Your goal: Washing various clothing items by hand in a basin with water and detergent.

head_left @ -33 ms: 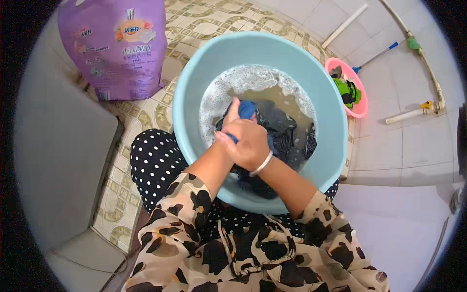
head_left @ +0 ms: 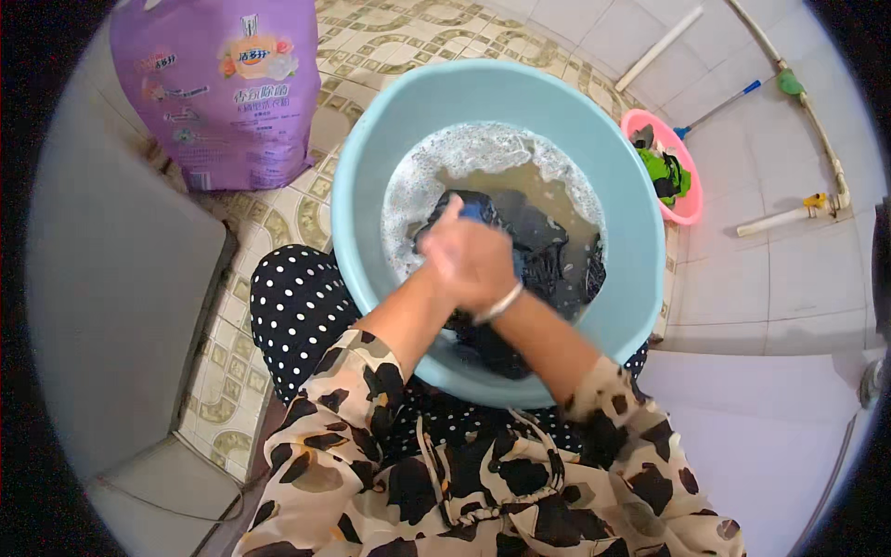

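Observation:
Over a light blue basin [head_left: 624,306] of soapy water, my two hands are pressed together around a piece of blue cloth [head_left: 471,213]. My right hand [head_left: 483,265], with a white bangle at its wrist, lies across the left and is smeared by motion. Mostly covered by it, my left hand [head_left: 444,237] shows a raised thumb. Only a small patch of the blue cloth shows past the fingers. Dark wet clothes [head_left: 534,237] lie in the murky water beneath and beside my hands. White foam [head_left: 418,176] rings the water's far and left sides.
A purple detergent bag [head_left: 227,102] stands on the patterned tile floor [head_left: 371,37] at the far left. A pink basin [head_left: 691,209] with green and dark clothes sits beyond the big basin's right side. Pipes with a yellow-handled tap [head_left: 817,200] and a blue-handled brush [head_left: 724,107] are by the wall.
My right hand has shifted slightly left over the left hand and is now blurred. Less of the blue cloth shows between them.

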Motion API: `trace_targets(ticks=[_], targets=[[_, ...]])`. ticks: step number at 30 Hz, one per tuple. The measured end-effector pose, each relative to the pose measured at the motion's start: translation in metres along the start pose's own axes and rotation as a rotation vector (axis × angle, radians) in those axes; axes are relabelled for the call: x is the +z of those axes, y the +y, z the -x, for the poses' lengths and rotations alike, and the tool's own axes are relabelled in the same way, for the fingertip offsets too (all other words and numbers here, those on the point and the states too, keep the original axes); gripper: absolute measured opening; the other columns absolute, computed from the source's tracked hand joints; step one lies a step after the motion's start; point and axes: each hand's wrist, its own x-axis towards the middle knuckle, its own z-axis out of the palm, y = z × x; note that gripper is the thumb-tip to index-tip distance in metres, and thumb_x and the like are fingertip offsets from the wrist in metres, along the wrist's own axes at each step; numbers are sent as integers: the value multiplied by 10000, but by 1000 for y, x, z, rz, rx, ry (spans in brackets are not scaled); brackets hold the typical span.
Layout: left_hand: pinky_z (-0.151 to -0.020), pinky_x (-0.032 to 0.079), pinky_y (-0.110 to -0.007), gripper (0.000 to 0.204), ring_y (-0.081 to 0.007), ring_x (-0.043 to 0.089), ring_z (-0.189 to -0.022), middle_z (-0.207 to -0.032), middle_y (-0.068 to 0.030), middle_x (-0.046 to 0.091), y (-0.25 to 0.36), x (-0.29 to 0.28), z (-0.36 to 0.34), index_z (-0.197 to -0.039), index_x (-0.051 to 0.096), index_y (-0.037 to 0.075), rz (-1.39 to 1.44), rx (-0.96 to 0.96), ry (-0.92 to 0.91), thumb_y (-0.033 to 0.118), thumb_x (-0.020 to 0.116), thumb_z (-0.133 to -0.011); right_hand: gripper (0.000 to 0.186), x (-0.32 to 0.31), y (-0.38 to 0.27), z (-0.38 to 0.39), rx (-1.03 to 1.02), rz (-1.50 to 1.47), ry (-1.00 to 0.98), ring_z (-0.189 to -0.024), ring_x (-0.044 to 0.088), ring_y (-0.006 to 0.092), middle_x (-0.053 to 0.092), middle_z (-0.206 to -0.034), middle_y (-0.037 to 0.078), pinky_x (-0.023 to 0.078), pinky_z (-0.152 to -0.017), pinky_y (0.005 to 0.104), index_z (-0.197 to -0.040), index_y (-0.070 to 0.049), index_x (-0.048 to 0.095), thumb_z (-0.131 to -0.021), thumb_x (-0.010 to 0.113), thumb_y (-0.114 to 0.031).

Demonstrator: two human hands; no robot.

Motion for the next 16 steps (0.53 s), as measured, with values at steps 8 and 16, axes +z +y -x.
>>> trace_targets(ticks=[8, 16], targets=[[-693, 476, -339, 252, -187, 585, -742, -825, -34, 605, -30, 8, -27, -905, 567, 116, 216, -172, 45, 328, 441, -854, 251, -26, 8, -2, 212, 250, 61, -614, 548, 363, 564, -657, 192, 417, -559, 444, -658, -38, 569, -765, 497, -253], [-771, 457, -406, 272, -222, 589, -775, -866, -39, 625, -1, 44, 11, -880, 598, 124, 202, -389, -77, 374, 552, -784, 233, -44, 14, 5, 436, 263, -7, -668, 581, 293, 595, -703, 133, 452, -606, 358, -749, -96, 602, -807, 450, -263]])
